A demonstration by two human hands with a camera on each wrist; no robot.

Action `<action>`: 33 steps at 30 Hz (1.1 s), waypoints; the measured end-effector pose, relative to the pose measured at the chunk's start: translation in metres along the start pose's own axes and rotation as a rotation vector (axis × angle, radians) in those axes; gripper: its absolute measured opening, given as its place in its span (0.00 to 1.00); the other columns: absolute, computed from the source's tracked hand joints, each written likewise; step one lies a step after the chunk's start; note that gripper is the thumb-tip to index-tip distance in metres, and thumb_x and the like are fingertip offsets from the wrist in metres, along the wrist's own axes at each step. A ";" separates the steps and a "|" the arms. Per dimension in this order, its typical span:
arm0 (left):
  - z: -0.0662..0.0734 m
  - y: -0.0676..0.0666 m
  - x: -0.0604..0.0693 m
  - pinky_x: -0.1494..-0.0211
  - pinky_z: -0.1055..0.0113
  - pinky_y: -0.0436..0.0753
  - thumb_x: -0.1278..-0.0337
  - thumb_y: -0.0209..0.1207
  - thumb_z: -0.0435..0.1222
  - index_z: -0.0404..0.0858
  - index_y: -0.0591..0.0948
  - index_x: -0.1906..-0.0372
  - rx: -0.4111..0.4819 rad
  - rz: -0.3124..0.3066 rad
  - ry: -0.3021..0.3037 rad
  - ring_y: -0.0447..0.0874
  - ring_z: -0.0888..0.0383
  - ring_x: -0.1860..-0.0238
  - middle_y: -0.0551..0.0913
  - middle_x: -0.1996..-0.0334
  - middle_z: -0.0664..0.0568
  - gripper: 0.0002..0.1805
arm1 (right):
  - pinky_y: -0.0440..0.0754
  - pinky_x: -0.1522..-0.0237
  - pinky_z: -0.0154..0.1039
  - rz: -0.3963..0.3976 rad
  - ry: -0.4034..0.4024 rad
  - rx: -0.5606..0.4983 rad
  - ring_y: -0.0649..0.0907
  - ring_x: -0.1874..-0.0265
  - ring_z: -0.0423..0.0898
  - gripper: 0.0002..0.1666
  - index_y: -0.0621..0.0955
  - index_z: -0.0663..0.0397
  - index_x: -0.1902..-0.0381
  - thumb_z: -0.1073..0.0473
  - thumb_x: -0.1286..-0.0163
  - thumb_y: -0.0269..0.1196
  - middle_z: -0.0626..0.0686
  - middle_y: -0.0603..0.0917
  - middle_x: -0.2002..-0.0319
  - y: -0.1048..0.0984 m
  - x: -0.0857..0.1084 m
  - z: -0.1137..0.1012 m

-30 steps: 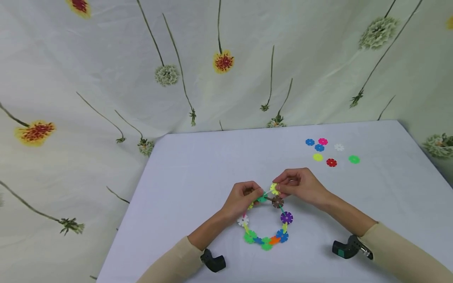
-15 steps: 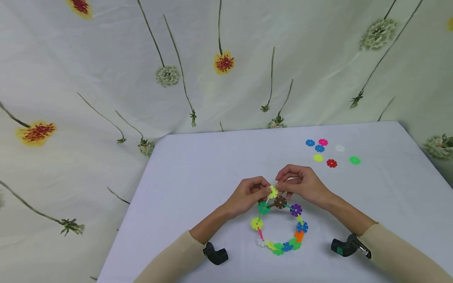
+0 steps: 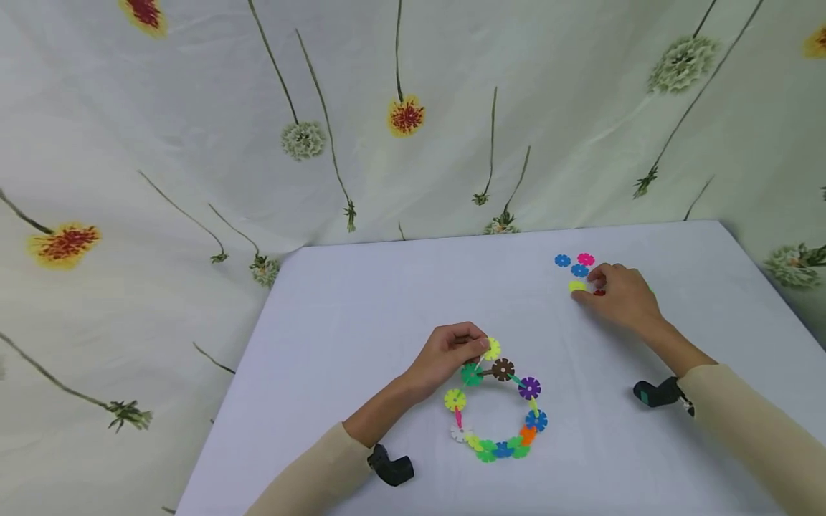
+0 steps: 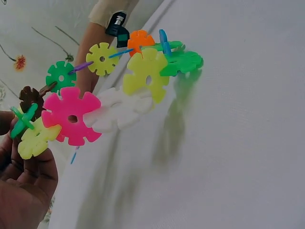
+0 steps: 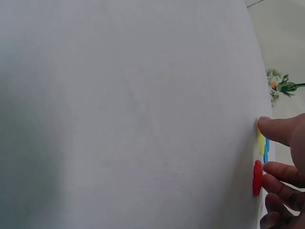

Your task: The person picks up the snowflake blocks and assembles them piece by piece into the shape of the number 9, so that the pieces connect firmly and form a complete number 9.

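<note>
My left hand pinches the top of a ring of linked notched discs, beside a yellow disc and a green disc. In the left wrist view the ring hangs from the fingers, with a pink disc and a white disc nearest. My right hand reaches over the loose discs, thumb at a yellow disc and fingers apart. A red disc lies partly under it. The right wrist view shows the thumb by the yellow disc and fingertips by the red disc.
Blue discs and a pink disc lie beyond the right hand on the white table. A green disc shows slightly behind that hand. Flower-printed cloth rises behind the table.
My right hand has left the ring and moved away to the right, over the loose discs. The left hand has kept hold of the ring, which swung right and then slightly back left.
</note>
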State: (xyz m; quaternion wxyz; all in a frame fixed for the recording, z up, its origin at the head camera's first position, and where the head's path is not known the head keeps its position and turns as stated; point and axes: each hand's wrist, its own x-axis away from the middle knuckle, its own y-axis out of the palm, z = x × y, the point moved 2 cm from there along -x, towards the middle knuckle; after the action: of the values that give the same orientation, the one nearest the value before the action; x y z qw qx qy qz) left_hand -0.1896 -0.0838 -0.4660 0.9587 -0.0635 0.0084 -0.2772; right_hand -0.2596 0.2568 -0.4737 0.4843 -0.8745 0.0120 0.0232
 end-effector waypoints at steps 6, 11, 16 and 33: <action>0.000 0.002 -0.001 0.57 0.77 0.80 0.20 0.58 0.36 0.29 0.85 0.50 -0.014 -0.003 -0.002 0.77 0.64 0.67 0.82 0.66 0.48 0.12 | 0.78 0.49 0.57 0.001 0.038 -0.049 0.76 0.47 0.65 0.29 0.80 0.67 0.49 0.45 0.28 0.71 0.68 0.81 0.51 0.008 -0.011 0.007; -0.002 0.001 -0.003 0.57 0.77 0.80 0.19 0.58 0.37 0.29 0.85 0.49 -0.012 -0.012 -0.008 0.77 0.64 0.66 0.82 0.67 0.58 0.13 | 0.82 0.48 0.57 0.005 -0.002 -0.103 0.81 0.49 0.65 0.22 0.78 0.67 0.47 0.55 0.27 0.70 0.70 0.84 0.50 0.010 -0.017 0.002; -0.002 0.001 -0.003 0.56 0.77 0.81 0.19 0.58 0.37 0.29 0.85 0.49 -0.019 -0.005 -0.015 0.78 0.64 0.66 0.83 0.66 0.58 0.13 | 0.84 0.46 0.60 0.044 -0.062 -0.140 0.87 0.51 0.64 0.13 0.82 0.62 0.47 0.62 0.25 0.65 0.69 0.89 0.51 0.012 -0.017 -0.006; -0.005 0.004 -0.006 0.54 0.76 0.80 0.19 0.58 0.36 0.28 0.84 0.50 0.024 -0.011 -0.016 0.77 0.63 0.63 0.81 0.66 0.59 0.14 | 0.88 0.56 0.31 -0.190 -0.292 -0.598 0.91 0.58 0.52 0.09 0.84 0.55 0.50 0.61 0.24 0.69 0.57 0.92 0.59 0.021 0.037 -0.070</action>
State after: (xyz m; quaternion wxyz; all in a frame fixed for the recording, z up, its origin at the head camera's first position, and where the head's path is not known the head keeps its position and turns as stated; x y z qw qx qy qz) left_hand -0.1930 -0.0783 -0.4718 0.9578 -0.0545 -0.0029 -0.2821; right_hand -0.2213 0.1863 -0.4564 0.2030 -0.9624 -0.1463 0.1053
